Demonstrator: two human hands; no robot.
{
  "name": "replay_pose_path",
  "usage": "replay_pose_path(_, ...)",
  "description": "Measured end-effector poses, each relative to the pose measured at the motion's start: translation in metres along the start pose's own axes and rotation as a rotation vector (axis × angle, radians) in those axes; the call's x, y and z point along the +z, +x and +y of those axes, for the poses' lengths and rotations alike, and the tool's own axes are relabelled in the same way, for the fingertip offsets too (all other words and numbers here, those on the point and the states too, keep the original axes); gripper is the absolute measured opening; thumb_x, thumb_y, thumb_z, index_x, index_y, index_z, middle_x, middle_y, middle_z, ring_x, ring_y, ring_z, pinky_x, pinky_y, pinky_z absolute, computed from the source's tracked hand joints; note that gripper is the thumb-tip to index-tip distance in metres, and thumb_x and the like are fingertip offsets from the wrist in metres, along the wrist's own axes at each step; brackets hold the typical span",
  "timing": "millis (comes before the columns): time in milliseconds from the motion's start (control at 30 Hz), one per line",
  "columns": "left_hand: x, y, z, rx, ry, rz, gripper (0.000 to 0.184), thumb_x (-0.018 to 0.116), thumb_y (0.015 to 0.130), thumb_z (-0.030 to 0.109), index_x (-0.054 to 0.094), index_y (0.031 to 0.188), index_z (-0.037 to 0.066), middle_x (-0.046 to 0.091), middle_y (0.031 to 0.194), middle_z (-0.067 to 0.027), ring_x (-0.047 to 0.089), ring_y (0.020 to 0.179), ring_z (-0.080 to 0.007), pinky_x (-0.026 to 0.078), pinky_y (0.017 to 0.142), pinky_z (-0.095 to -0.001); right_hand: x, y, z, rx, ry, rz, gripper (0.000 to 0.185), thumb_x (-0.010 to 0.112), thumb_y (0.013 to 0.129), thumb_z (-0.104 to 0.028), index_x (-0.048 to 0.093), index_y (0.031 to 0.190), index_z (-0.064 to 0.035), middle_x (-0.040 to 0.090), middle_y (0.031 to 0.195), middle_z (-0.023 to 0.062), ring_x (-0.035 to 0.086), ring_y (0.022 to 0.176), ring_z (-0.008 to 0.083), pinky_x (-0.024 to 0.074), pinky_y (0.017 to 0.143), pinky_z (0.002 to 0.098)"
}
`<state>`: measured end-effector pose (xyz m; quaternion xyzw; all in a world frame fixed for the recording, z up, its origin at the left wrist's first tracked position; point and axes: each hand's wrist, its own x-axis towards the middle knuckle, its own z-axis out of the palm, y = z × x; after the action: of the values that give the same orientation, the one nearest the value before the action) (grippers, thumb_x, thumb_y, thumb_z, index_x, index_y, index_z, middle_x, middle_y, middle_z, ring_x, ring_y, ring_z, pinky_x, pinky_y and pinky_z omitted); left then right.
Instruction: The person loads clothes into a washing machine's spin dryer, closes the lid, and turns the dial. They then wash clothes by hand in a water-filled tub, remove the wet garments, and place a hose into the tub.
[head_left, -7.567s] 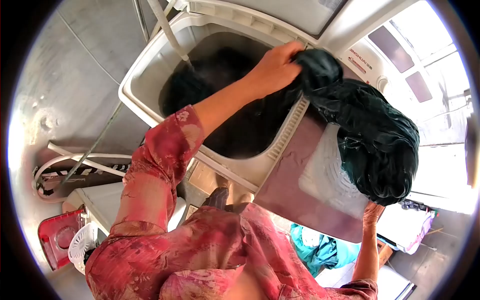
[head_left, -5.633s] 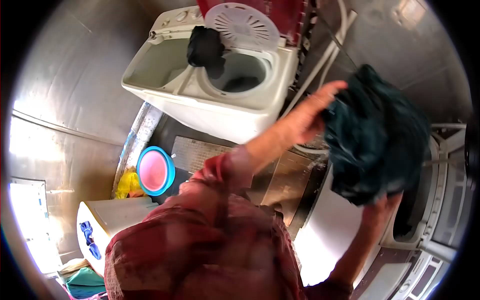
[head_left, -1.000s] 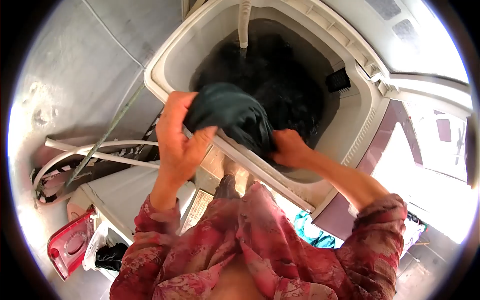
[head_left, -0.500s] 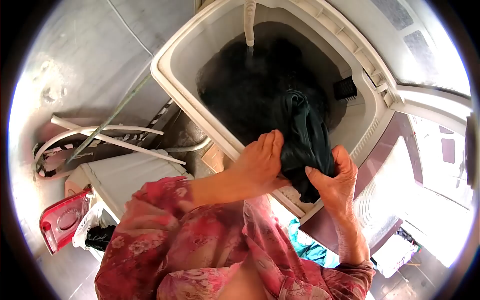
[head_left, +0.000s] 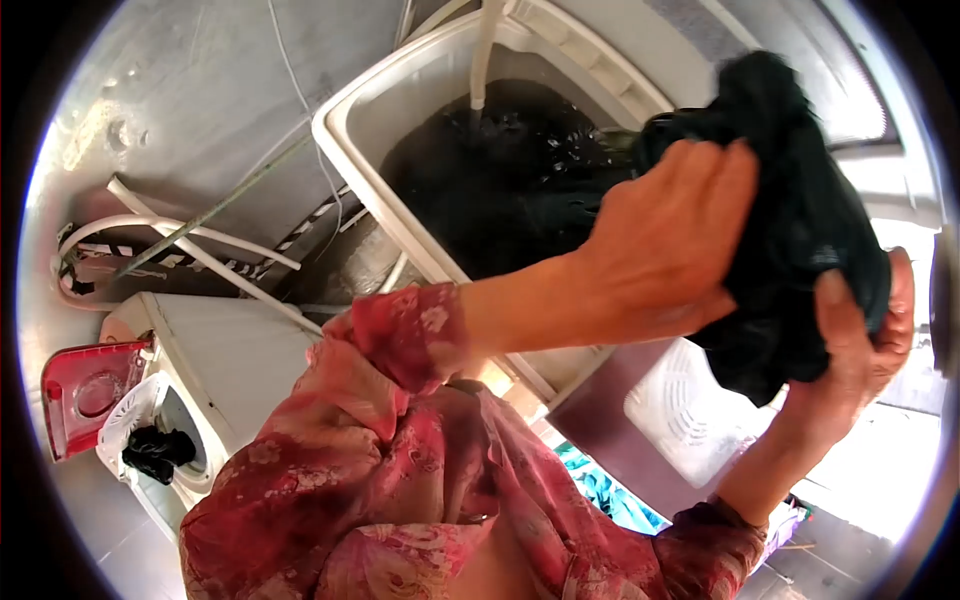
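Observation:
A bunched dark green-black cloth (head_left: 790, 230) is held up at the right, over the right edge of the washing tub (head_left: 375, 180). My left hand (head_left: 680, 235) grips the cloth's left side, its fingers bent against the fabric. From below and the right, my right hand (head_left: 860, 330) clasps the cloth between thumb and fingers. Dark water (head_left: 480, 190) with dark fabric in it lies in the tub. A pale hose (head_left: 484, 60) hangs down into the tub, its end just above the water.
The maroon lid (head_left: 625, 400) of the machine's other compartment lies below the cloth. At the lower left stands a second washer (head_left: 220, 350) with a red lid (head_left: 90, 395) and a black cloth (head_left: 158, 455). White pipes (head_left: 215, 265) run along the metal wall. Turquoise fabric (head_left: 610, 495) shows below.
Both hands have carried the dark cloth up and to the right, from over the tub's front edge to its right side. The view has shifted a little.

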<state>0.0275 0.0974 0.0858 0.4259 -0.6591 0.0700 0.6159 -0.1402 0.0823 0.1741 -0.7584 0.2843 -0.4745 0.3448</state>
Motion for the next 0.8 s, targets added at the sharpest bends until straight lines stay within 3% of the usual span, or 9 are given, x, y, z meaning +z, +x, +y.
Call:
replay_pose_path(67, 0.026, 0.031, 0.024, 0.163, -0.033, 0.075, 0.089, 0.076, 0.044, 0.022, 0.042, 0.116, -0.016, 0.048, 0.087, -0.0167, 0.050, 0.077, -0.0278, 0.043, 0.056, -0.0355, -0.027, -0.005, -0.020, 0.074, -0.018, 0.315, 0.032, 0.071, 0.069, -0.001, 0.063, 0.101, 0.0011, 0.065, 0.093, 0.0096, 0.064, 0.083, 0.0166, 0.0519, 0.080, 0.0301)
replay_pose_path(133, 0.062, 0.051, 0.042, 0.320, -0.078, 0.104, 0.095, 0.079, 0.043, 0.031, 0.041, 0.116, -0.018, 0.049, 0.085, -0.0182, 0.051, 0.075, -0.0286, 0.045, 0.058, -0.0359, -0.056, -0.003, -0.030, 0.157, -0.029, 0.594, 0.015, 0.068, 0.072, 0.001, 0.059, 0.081, -0.0053, 0.060, 0.078, 0.0010, 0.055, 0.071, 0.0093, 0.0464, 0.069, 0.0243)
replay_pose_path(267, 0.128, 0.056, 0.029, 0.465, -0.333, -0.432, 0.091, 0.078, 0.058, 0.037, 0.039, 0.119, -0.018, 0.052, 0.096, -0.0251, 0.056, 0.089, -0.0379, 0.048, 0.074, -0.0388, -0.157, -0.044, 0.039, 0.134, -0.358, 0.410, 0.012, 0.067, 0.078, 0.000, 0.059, 0.083, -0.0063, 0.060, 0.081, -0.0009, 0.052, 0.073, 0.0068, 0.0442, 0.071, 0.0231)
replay_pose_path(300, 0.123, 0.056, 0.017, 0.407, -0.392, -0.792, 0.089, 0.077, 0.063, 0.040, 0.039, 0.125, -0.011, 0.054, 0.099, -0.0253, 0.056, 0.095, -0.0378, 0.046, 0.079, -0.0400, -0.184, -0.069, 0.073, 0.229, -0.387, 0.380, 0.013, 0.068, 0.079, -0.003, 0.059, 0.088, -0.0053, 0.060, 0.083, -0.0004, 0.052, 0.075, 0.0074, 0.0437, 0.072, 0.0238)
replay_pose_path(367, 0.117, 0.049, -0.019, 0.469, -0.535, -1.014, 0.048, 0.069, 0.074, 0.031, 0.060, 0.111, 0.002, 0.064, 0.093, -0.0178, 0.062, 0.084, -0.0265, 0.046, 0.073, -0.0362, -0.197, -0.120, 0.132, 0.409, -0.658, 0.249, 0.022, 0.065, 0.083, -0.009, 0.056, 0.103, -0.0033, 0.060, 0.094, 0.0045, 0.053, 0.082, 0.0124, 0.0437, 0.076, 0.0271)
replay_pose_path(433, 0.084, 0.031, -0.061, -0.001, -0.534, -1.086, 0.024, 0.065, 0.078, 0.024, 0.068, 0.090, 0.004, 0.065, 0.074, -0.0081, 0.058, 0.063, -0.0172, 0.045, 0.061, -0.0286, -0.187, -0.174, 0.173, 0.531, -0.913, 0.147, 0.036, 0.055, 0.089, -0.010, 0.047, 0.123, -0.0023, 0.056, 0.112, 0.0136, 0.053, 0.094, 0.0224, 0.0422, 0.084, 0.0328)
replay_pose_path(533, 0.084, -0.012, -0.152, -0.122, 0.103, -1.043, 0.016, 0.057, 0.081, 0.019, 0.066, 0.086, 0.007, 0.065, 0.078, -0.0088, 0.062, 0.073, -0.0248, 0.048, 0.066, -0.0352, -0.142, -0.201, 0.181, 0.283, -1.022, 0.119, 0.047, 0.037, 0.094, -0.007, 0.030, 0.140, -0.0040, 0.042, 0.134, 0.0217, 0.045, 0.115, 0.0337, 0.0336, 0.097, 0.0398)
replay_pose_path(667, 0.142, -0.091, -0.184, -0.135, 0.087, -1.305, 0.033, 0.060, 0.083, 0.028, 0.059, 0.108, 0.007, 0.061, 0.106, -0.0190, 0.059, 0.099, -0.0344, 0.046, 0.086, -0.0431, -0.129, -0.201, 0.183, 0.222, -0.909, 0.163, 0.054, 0.042, 0.091, -0.022, 0.029, 0.140, -0.0029, 0.042, 0.134, 0.0211, 0.042, 0.114, 0.0359, 0.0299, 0.099, 0.0413)
replay_pose_path(800, 0.186, -0.130, -0.186, -0.354, -0.180, -1.500, 0.034, 0.062, 0.083, 0.032, 0.060, 0.104, 0.005, 0.062, 0.107, -0.0178, 0.057, 0.101, -0.0366, 0.046, 0.086, -0.0434, -0.110, -0.186, 0.166, 0.354, -1.053, 0.206, 0.063, 0.054, 0.084, -0.023, 0.029, 0.140, -0.0068, 0.047, 0.121, 0.0213, 0.043, 0.111, 0.0350, 0.0306, 0.098, 0.0420)
